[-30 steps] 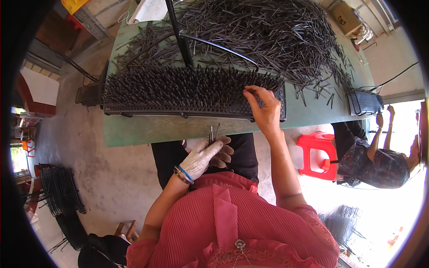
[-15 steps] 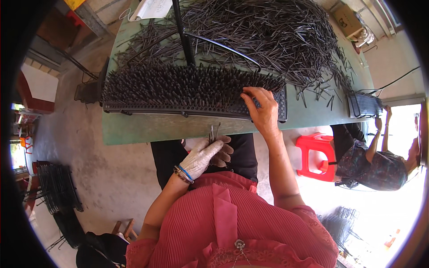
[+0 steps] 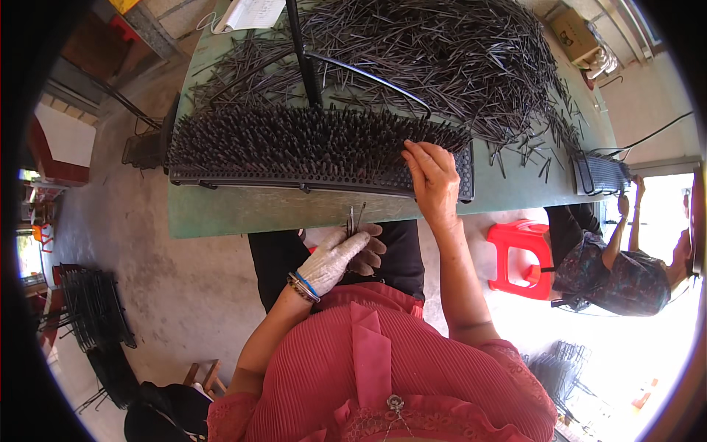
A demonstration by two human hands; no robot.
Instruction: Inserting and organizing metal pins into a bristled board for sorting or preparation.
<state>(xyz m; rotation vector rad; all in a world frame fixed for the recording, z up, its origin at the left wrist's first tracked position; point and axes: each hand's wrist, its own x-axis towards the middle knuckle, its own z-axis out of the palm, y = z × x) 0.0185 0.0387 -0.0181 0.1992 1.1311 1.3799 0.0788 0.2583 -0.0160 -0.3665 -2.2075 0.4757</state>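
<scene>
Left hand (gloved) curled round rods, right hand pinched over rack

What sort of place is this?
Probably a workshop: a heap of thin dark rods lies on a green table near a perforated rack holding similar ones, and another person is nearby.

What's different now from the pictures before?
Only a little: the right hand moved slightly right since the last picture, by the right end of the black holed tray. No grab or letting go shows. The gloved left hand still holds thin dark sticks; the big pile looks the same.
</scene>
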